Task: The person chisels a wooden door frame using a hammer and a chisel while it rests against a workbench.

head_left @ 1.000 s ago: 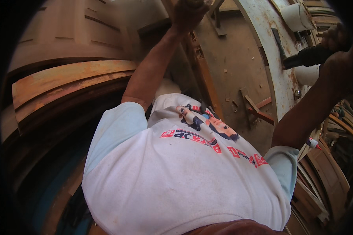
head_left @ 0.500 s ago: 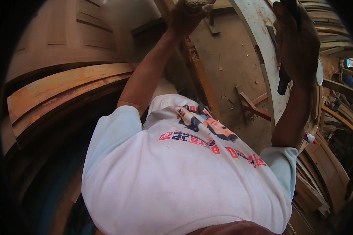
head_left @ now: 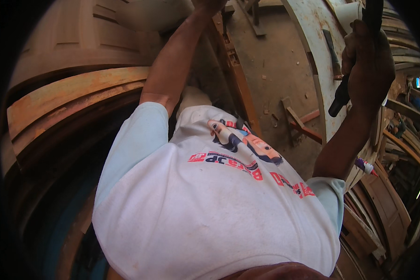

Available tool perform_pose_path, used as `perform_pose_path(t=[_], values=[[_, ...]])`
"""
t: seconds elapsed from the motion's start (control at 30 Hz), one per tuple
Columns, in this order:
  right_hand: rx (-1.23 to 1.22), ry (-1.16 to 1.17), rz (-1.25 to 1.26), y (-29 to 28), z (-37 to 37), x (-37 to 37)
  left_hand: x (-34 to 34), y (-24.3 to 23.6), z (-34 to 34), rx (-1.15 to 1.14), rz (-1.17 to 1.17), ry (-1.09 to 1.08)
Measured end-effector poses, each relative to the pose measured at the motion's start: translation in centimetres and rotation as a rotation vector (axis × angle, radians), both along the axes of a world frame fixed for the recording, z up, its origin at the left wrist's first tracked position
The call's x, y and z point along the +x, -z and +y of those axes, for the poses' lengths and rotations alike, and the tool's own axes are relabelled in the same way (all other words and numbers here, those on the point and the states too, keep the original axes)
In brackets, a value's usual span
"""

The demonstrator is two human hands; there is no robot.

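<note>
"How are your arms set?"

"Both reach forward and away from my white shirt (head_left: 205,205). My left forearm (head_left: 170,70) slants up to the top edge, where my left grip (head_left: 210,3) is cut off; I cannot tell whether it is clenched or holding anything. My right forearm (head_left: 343,147) rises on the other side, bent at the elbow, with my right grip (head_left: 369,65) raised near the table (head_left: 312,28)."

"And what does that one have?"

"It's clenched around a black tool (head_left: 339,100), fingers curled about its middle."

"Which way does the tool point?"

"Its long axis runs steeply from upper right to lower left. The lower end sticks out below my grip, back toward my body; the upper end runs up past my knuckles to the top edge. From here it overlaps the table, but I cannot tell if they touch."

"What's it all made of?"

"The tool is dark, smooth and bar-like. The table is pale and brown-stained, carrying a flat dark blade-shaped piece (head_left: 331,52) and a white cylindrical container (head_left: 349,16). Left of it, a brown timber (head_left: 240,79) has slots cut in its face, and farther left, rough-edged planks (head_left: 79,86) lie stacked near a panelled wooden door (head_left: 70,46)."
</note>
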State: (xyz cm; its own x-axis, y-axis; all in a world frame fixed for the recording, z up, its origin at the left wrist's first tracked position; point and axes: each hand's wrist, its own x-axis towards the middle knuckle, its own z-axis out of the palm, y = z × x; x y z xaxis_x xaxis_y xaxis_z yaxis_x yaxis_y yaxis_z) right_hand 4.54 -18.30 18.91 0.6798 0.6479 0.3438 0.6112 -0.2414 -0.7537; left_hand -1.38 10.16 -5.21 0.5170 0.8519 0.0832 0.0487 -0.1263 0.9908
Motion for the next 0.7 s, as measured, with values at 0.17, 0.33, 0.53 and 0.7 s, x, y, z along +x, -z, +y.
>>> perform_pose_path(t=[0.17,0.33,0.53,0.7], values=[[-0.086,0.015,0.066,1.0,-1.5,-0.2,-2.1,0.2,-5.6,0.19,-0.362,-0.164],[-0.011,0.02,-0.004,1.6,-1.6,-1.0,-3.7,-0.3,-7.6,0.225,-0.306,-0.211],[0.38,-0.159,0.067,-3.4,0.2,2.7,-2.2,-0.1,-5.7,0.307,-0.215,-0.226],[0.002,-0.123,-0.856,1.0,5.5,-1.1,-2.0,-0.3,-4.8,0.349,-0.187,-0.196]])
